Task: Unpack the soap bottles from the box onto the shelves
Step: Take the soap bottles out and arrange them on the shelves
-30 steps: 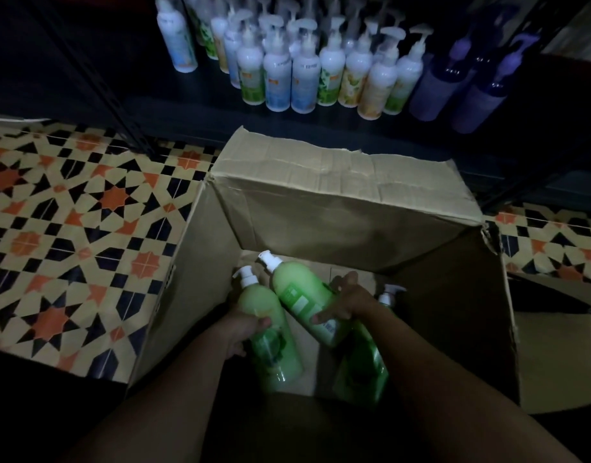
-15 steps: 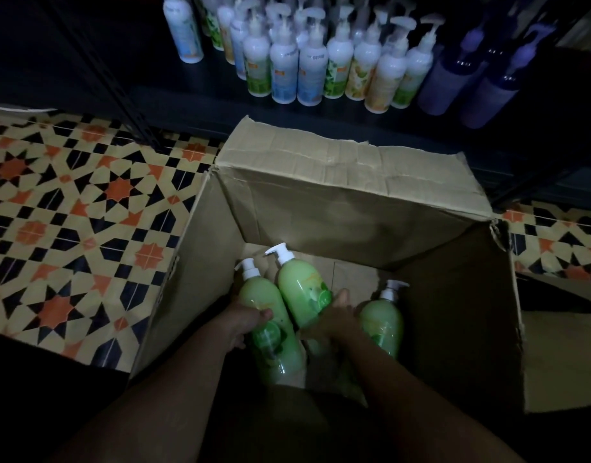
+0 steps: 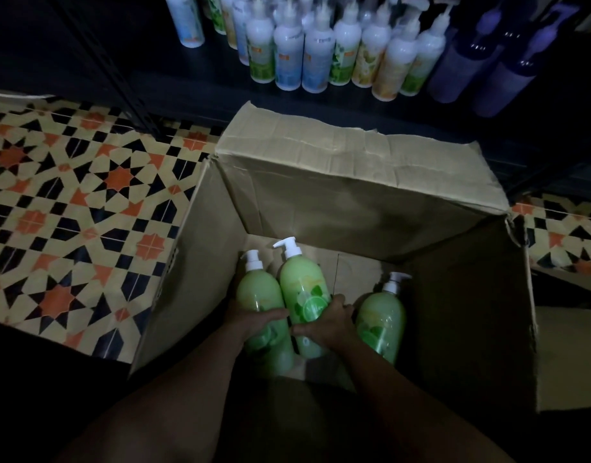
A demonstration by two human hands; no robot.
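Note:
An open cardboard box [image 3: 321, 202] stands on the tiled floor below a dark shelf [image 3: 200, 95]. Inside it are three green soap bottles with white pump tops. My left hand [image 3: 254, 320] grips the left green bottle [image 3: 257, 295] around its middle. My right hand [image 3: 327, 324] holds the middle green bottle [image 3: 304, 289], which stands side by side with the left one. A third green bottle [image 3: 382, 320] stands free to the right of my right hand.
Several white pump bottles [image 3: 321, 51] and two purple ones [image 3: 481, 65] crowd the shelf behind the box. Patterned floor tiles [image 3: 70, 212] lie to the left. A box flap [image 3: 571, 359] juts out at the right. The light is dim.
The middle bottle went from tilted to upright beside the left one. The third bottle, earlier lying under my right arm, now stands exposed on the right.

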